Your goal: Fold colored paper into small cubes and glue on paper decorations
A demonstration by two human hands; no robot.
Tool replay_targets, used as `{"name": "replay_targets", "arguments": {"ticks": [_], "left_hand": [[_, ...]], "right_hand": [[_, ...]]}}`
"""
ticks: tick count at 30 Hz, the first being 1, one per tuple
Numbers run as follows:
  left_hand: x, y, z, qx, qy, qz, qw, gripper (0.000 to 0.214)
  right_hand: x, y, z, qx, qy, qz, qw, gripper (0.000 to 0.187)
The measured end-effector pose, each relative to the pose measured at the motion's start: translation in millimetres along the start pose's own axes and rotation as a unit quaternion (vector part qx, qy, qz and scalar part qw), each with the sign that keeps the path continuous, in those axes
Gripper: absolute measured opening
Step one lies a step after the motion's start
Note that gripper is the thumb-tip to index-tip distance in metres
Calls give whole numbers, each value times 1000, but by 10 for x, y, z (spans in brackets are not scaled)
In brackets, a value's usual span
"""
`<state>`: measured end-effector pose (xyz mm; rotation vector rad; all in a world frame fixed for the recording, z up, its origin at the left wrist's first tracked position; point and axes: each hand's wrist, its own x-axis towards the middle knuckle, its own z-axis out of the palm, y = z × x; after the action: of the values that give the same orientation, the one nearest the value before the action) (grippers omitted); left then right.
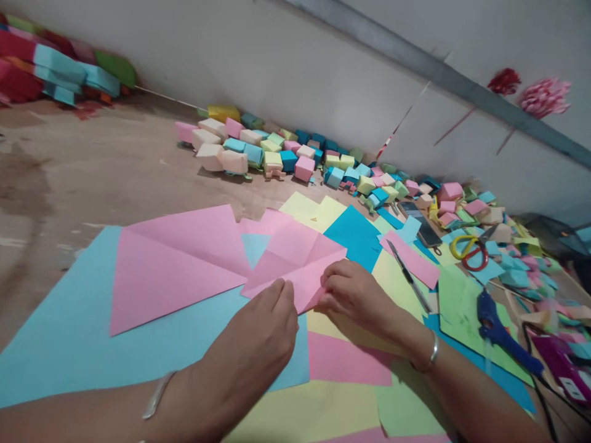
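Observation:
A creased pink paper square (298, 252) is held between my two hands, with crossing fold lines showing on its face. My left hand (265, 329) pinches its near edge, fingertips closed together. At the right corner, my right hand (353, 292) grips the paper between thumb and curled fingers. Left of it lies a larger pink sheet (180, 271) with a long crease, resting on a big light-blue sheet (152, 351). Yellow, blue and pink sheets spread beneath and behind the hands.
Rows of small coloured paper boxes (305, 167) line the wall. To the right lie a utility knife (409, 277), scissors (471, 251), a phone (420, 223) and a blue glue gun (503, 332) with its cord. Larger paper pieces (60, 67) are piled at the far left.

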<state>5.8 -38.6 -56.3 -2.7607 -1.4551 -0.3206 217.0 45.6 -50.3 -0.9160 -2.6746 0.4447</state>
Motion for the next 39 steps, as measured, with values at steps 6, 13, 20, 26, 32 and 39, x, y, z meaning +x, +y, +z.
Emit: {"name": "replay_targets", "arguments": {"ticks": [6, 13, 20, 26, 32, 39], "left_hand": [[-88, 90, 6, 122, 55, 68, 989, 28], [-76, 94, 28, 140, 98, 78, 982, 35], [-73, 113, -26, 128, 110, 67, 983, 27], [-72, 106, -12, 136, 124, 75, 980, 27], [-66, 98, -3, 128, 118, 81, 981, 20], [-18, 40, -63, 96, 49, 68, 992, 18]], "right_hand": [[1, 9, 117, 38, 54, 49, 997, 36], [8, -78, 252, -57, 97, 69, 991, 26], [22, -120, 313, -113, 73, 99, 986, 24], [40, -145, 303, -112, 56, 113, 986, 23], [49, -149, 322, -98, 64, 114, 987, 23], [81, -143, 301, -96, 55, 124, 986, 26]]}}
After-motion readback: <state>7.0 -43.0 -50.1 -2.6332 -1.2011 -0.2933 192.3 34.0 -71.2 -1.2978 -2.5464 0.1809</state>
